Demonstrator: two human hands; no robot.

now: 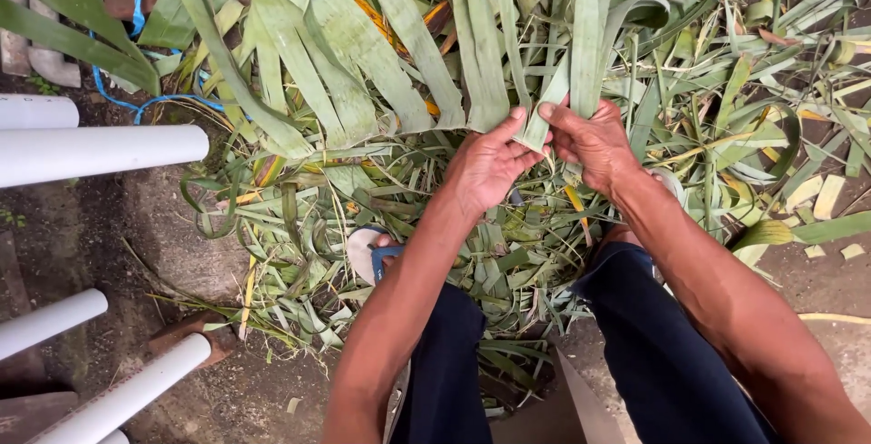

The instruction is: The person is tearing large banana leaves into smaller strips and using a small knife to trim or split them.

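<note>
Together, the left hand and right hand pinch one long green leaf strip between closed fingertips, above the leaf pile on the ground.

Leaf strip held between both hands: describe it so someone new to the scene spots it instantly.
Start at the big heap of cut green leaves covering the ground ahead of the knees. At its middle, the left hand and right hand meet. The pale green leaf strip pinched between their fingertips stands upward; neighbours lie loose.
</note>
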